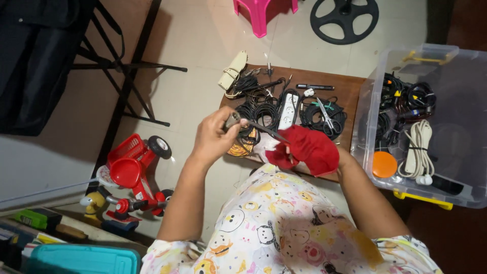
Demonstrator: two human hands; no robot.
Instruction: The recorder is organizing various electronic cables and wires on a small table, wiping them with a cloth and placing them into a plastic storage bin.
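Hands meet above the near edge of a small wooden counter point(350, 89). The left hand point(215, 136) is closed around the grip of a thin metal tool point(258, 128), whose dark shaft slants down and to the right. The right hand point(341, 155) is almost wholly hidden under a red cloth point(310, 148) bunched around it, so its grip cannot be told beyond holding that cloth. The tip of the tool touches the cloth's left edge.

On the counter lie coils of black cable point(258, 109), a white power strip point(289, 110), a black pen point(315, 87) and a beige plug block point(232, 71) at the far left corner. A clear plastic bin point(464, 76) stands just beside the counter on the right, holding more cables, a white cord point(419, 149) and an orange disc point(384, 164). A red toy tricycle point(133, 170) sits on the floor to the left, and a pink stool point(259, 12) is beyond the counter.
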